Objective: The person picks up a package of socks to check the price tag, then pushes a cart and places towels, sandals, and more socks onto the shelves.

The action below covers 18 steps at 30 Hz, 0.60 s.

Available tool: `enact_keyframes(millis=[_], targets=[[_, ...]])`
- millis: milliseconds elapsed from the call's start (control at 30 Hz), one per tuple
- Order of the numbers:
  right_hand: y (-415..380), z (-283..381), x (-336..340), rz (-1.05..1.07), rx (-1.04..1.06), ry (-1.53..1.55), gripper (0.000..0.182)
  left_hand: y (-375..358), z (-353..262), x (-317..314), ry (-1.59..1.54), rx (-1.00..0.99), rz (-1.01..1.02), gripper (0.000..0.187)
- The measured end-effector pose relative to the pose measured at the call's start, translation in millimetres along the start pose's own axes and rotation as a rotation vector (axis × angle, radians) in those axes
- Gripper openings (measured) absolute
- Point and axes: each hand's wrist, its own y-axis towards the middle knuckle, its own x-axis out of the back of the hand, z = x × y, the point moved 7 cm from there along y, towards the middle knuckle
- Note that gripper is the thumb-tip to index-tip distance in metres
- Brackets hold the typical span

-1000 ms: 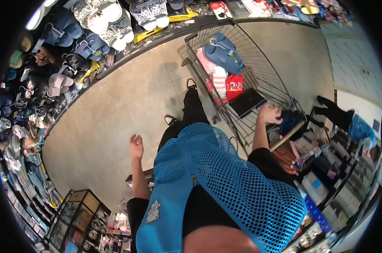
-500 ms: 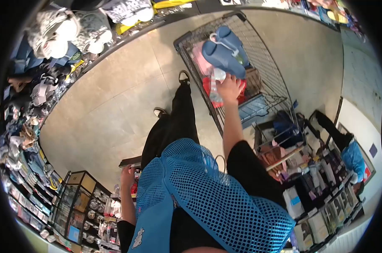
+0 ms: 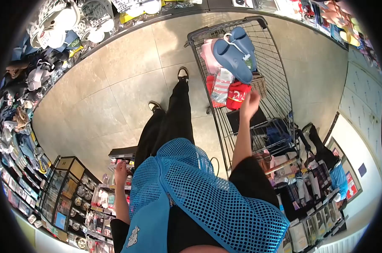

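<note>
Over the shopping cart [image 3: 279, 55], my right hand [image 3: 251, 104] is curled beside a red package [image 3: 238, 93]; whether its fingers grip anything is hidden. Next to the red package lies a clear bag with red and white stripes [image 3: 221, 84]. Blue slippers [image 3: 231, 59] on a white hanger rest farther up in the cart, beside a pink item [image 3: 209, 55]. A brown woven-looking item [image 3: 259, 84] sits to the right of the red package. My left hand [image 3: 120, 170] hangs at my side near a shelf, fingers loosely closed, with nothing visible in them.
Racks of caps and shoes [image 3: 52, 25] curve along the left. Glass-fronted shelving [image 3: 60, 189] stands lower left. Packaged goods hang at the lower right [image 3: 321, 219], near a person in blue [image 3: 338, 177]. The tiled floor [image 3: 128, 76] lies between racks and cart.
My right hand has drawn back toward me, off the striped bag and red package. The cart sits a little farther right in view. A blue panel in it gave way to a black one.
</note>
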Motion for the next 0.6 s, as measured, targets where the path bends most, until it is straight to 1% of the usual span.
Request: enact_keyframes(millis=[33, 67, 100, 167, 200, 267, 300, 333, 367, 400, 433, 467, 500, 533, 567, 600], targets=[[33.7, 8.1, -30.2, 0.017, -0.006, 0.094, 0.059, 7.3, -2.1, 2.2, 0.059, -0.076, -0.006, 0.038], [71.4, 2.4, -54.0, -0.038, -0.094, -0.032, 0.07, 5.8, 5.7, -5.1, -0.148, -0.099, 0.042, 0.041], [107.0, -4.9, -74.1, -0.091, -0.182, -0.156, 0.081, 6.8, 5.7, -8.7, -0.159, -0.128, 0.033, 0.041], [157.6, -33.7, -119.9, -0.085, -0.293, -0.087, 0.089, 0.8, 19.4, -2.1, 0.03, 0.055, -0.05, 0.039], [164.3, -27.9, -126.1, -0.08, -0.287, -0.077, 0.089, -2.4, 19.0, 0.9, 0.025, 0.05, -0.062, 0.039], [175.0, -23.2, -143.3, -0.04, -0.461, 0.114, 0.09, -10.0, 23.1, -1.8, -0.017, 0.088, -0.027, 0.038], [173.3, -22.5, -142.1, -0.109, -0.535, 0.175, 0.089, -12.3, 19.7, 0.7, -0.034, 0.097, -0.049, 0.038], [175.9, -24.8, -147.4, -0.055, -0.501, 0.219, 0.075, -16.2, 19.1, 3.1, -0.032, 0.164, -0.04, 0.038], [174.8, -21.8, -149.6, 0.051, -0.484, 0.302, 0.055, -22.0, 22.6, 3.4, -0.035, 0.231, -0.029, 0.038], [164.5, -8.5, -147.5, 0.066, -0.5, 0.37, 0.041, -17.9, 36.9, 1.8, -0.044, 0.231, -0.01, 0.039], [175.9, -30.9, -148.7, 0.104, -0.404, 0.48, 0.036, -15.0, 58.8, 2.5, -0.055, 0.223, -0.027, 0.039], [180.7, -34.1, -140.9, 0.079, -0.183, 0.548, 0.035, -6.7, 82.8, -3.2, -0.082, 0.225, -0.034, 0.039], [151.8, 8.1, -114.4, -0.124, -0.208, 0.249, 0.034, 7.7, 92.0, -10.1, -0.112, 0.221, -0.027, 0.039], [160.0, -2.7, -110.0, -0.063, 0.035, 0.428, 0.033, 9.8, 69.4, -4.5, -0.141, 0.142, -0.042, 0.039], [151.5, 11.6, -98.2, -0.068, 0.059, 0.431, 0.033, 8.0, 37.4, 6.9, -0.118, 0.122, -0.039, 0.039], [136.0, 19.6, -86.2, -0.146, -0.009, 0.527, 0.033, 24.0, 46.3, 6.6, -0.135, 0.011, -0.087, 0.039]])
